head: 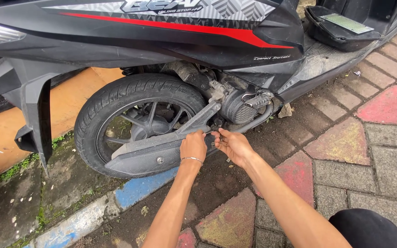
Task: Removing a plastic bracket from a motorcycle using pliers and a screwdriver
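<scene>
muffler: (157, 154) long dark grey-black exhaust can with a bolted heat shield, dusty, one small round bolt head showing on its side
muffler position: low on the scooter (161, 36), across the rear wheel (134, 121), just above the paving (345, 138)
muffler axis: long axis runs lower-left to upper-right; blunt tail end points lower-left toward the curb, narrow front end rises toward the engine (240, 108)
left hand: (193, 146) fingers curled closed over the muffler's upper edge near the front end; thin bracelet on the wrist
right hand: (233, 146) half closed, fingertips at the front mount beside the left hand; whether it grips something small, cannot tell
curb: blue-painted (134, 190), under the wheel
</scene>
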